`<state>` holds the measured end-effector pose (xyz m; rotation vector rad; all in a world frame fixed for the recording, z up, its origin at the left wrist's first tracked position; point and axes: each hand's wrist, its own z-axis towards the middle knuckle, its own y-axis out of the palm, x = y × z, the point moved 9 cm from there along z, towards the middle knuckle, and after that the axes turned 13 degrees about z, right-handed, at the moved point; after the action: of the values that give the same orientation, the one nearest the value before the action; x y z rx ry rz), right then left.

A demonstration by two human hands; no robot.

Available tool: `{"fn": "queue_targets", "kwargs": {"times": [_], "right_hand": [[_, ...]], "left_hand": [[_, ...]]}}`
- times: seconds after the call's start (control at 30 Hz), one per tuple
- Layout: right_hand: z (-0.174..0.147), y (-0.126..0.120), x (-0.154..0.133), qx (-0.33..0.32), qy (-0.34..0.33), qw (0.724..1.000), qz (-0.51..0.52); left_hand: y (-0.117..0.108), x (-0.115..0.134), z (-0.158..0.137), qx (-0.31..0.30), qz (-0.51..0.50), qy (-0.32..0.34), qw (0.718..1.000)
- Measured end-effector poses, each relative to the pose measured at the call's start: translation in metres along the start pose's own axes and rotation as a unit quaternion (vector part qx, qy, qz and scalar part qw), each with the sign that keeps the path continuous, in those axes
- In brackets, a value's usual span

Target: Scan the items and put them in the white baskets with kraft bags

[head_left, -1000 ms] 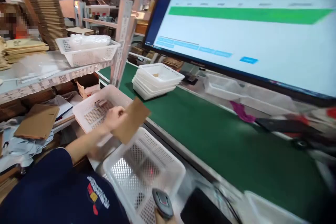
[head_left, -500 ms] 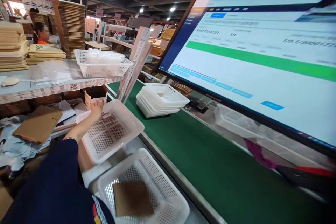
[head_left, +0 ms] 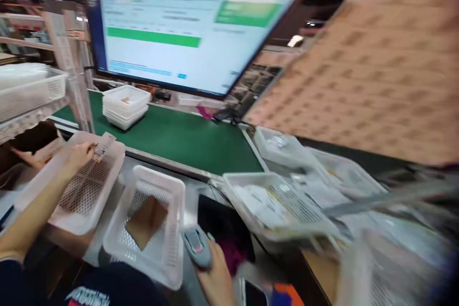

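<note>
My left hand [head_left: 79, 155] is closed on a small clear packet with a printed label [head_left: 104, 146], above an empty-looking white basket [head_left: 114, 172]. The packet's contents are too blurred to make out. At the lower middle my right hand [head_left: 218, 275] is wrapped round a grey handheld barcode scanner [head_left: 197, 247], whose head points up and left. Between the hands sits another white basket [head_left: 178, 229], with a flat brown cardboard piece [head_left: 147, 222] lying in it.
Behind the baskets runs a green conveyor belt [head_left: 179, 131] with a stack of white baskets [head_left: 125, 110]. A large monitor [head_left: 154, 64] hangs above it. At the right, a basket of packets [head_left: 247, 196] sits beside more baskets, and a phone [head_left: 254, 294] lies nearby.
My view has swung to the right. My left hand has come away from the box under the shelf with the labelled packet. My right hand with the scanner has come into view.
</note>
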<state>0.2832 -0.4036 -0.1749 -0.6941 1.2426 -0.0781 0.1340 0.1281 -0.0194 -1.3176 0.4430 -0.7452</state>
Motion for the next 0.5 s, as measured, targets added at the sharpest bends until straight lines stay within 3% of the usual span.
{"fn": "queue_targets", "kwargs": {"times": [0.07, 0.13, 0.23, 0.33, 0.5], "right_hand": [[0.009, 0.018, -0.041, -0.066, -0.033, 0.996, -0.053], [0.021, 0.038, -0.076, -0.153, -0.019, 0.978, -0.144], [0.030, 0.053, -0.119, -0.227, 0.001, 0.943, -0.242], [0.030, 0.053, -0.141, -0.246, 0.006, 0.929, -0.278], [0.029, 0.054, -0.144, -0.258, 0.011, 0.922, -0.290]], "left_hand": [[0.027, 0.067, -0.002, -0.054, -0.005, 0.091, 0.994], [0.055, 0.133, -0.014, -0.106, -0.007, 0.179, 0.978], [0.087, 0.205, -0.026, -0.162, -0.002, 0.256, 0.953], [0.104, 0.242, -0.027, -0.187, -0.005, 0.285, 0.940], [0.114, 0.270, -0.035, -0.203, -0.004, 0.330, 0.922]]}}
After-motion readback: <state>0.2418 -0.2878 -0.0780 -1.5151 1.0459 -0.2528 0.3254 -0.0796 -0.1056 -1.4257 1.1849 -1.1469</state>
